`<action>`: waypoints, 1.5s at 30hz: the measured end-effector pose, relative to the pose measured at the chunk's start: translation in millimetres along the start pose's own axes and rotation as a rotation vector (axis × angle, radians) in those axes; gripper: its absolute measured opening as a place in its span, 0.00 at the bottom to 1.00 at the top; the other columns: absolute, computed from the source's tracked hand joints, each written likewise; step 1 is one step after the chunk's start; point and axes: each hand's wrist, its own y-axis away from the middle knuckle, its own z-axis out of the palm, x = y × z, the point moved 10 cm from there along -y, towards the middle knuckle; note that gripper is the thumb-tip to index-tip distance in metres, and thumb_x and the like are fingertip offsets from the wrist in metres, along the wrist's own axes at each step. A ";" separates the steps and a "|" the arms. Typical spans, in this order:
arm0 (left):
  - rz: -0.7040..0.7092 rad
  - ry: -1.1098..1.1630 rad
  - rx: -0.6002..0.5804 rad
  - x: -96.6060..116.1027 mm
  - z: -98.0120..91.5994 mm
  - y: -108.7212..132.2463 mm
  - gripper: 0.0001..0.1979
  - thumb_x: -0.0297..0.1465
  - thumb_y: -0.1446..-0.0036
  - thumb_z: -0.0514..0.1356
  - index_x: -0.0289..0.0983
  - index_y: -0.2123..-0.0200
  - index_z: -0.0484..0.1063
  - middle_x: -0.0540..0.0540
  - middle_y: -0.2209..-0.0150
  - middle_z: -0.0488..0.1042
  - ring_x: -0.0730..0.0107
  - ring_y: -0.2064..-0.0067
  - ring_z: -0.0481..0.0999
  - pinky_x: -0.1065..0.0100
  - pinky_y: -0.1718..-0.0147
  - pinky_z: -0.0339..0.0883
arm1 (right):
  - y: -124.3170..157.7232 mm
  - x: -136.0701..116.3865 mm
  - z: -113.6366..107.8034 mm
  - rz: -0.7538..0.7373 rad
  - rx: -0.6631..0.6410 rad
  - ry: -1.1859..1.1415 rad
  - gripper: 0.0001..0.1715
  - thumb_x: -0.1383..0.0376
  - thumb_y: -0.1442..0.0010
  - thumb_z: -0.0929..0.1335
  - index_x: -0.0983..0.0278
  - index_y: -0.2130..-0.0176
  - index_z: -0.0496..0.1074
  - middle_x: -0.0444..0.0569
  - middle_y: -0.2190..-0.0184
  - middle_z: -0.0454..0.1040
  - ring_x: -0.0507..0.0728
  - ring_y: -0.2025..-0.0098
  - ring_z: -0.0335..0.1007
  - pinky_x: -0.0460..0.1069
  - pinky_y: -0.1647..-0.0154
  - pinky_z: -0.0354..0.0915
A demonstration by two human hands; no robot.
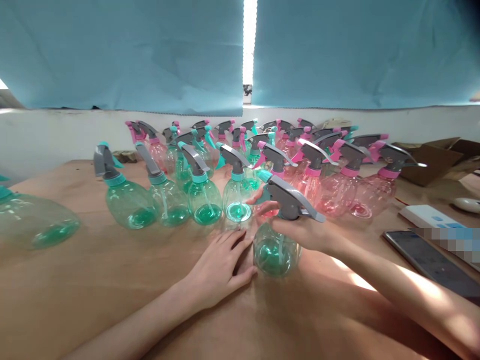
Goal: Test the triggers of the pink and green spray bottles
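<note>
My right hand (307, 231) is wrapped round the neck of a green spray bottle (276, 257) with a grey and teal trigger head. Some of its fingers are hidden behind that head. My left hand (221, 267) lies flat on the table, fingers spread, its thumb tip close to the bottle's base. Just beyond the hands stands a row of clear green spray bottles (204, 200), and to their right a row of pink spray bottles (339, 192). Several more bottles are crowded behind them.
Another green bottle (37, 220) is at the far left of the wooden table (112, 290). On the right lie a phone (427, 260), a white box (422, 215) and a white mouse (467, 204). An open cardboard box (431, 160) stands behind them. Blue curtains (123, 55) hang at the back.
</note>
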 end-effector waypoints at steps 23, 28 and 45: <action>0.013 -0.033 0.025 1.3 -2.6 -0.5 0.27 0.42 0.38 0.57 0.35 0.40 0.64 0.35 0.38 0.63 0.48 0.38 0.63 0.48 0.42 0.59 | 1.1 -0.8 1.4 -0.058 -0.010 -0.012 0.23 0.68 0.48 0.63 0.55 0.53 0.71 0.47 0.62 0.78 0.59 0.57 0.75 0.55 0.60 0.73; 0.018 -0.033 0.024 1.3 -2.4 -0.1 0.27 0.42 0.38 0.57 0.34 0.40 0.64 0.35 0.38 0.63 0.48 0.38 0.63 0.47 0.41 0.58 | 1.5 7.5 -2.2 -0.052 0.020 0.019 0.18 0.69 0.48 0.64 0.56 0.57 0.73 0.47 0.65 0.78 0.61 0.56 0.76 0.55 0.62 0.73; 0.013 -0.036 0.017 1.9 -1.2 0.1 0.28 0.43 0.38 0.57 0.33 0.40 0.64 0.34 0.38 0.63 0.47 0.38 0.62 0.47 0.41 0.58 | -0.8 -5.4 0.9 -0.147 0.011 0.010 0.31 0.69 0.45 0.67 0.55 0.42 0.65 0.49 0.45 0.73 0.63 0.39 0.65 0.61 0.44 0.67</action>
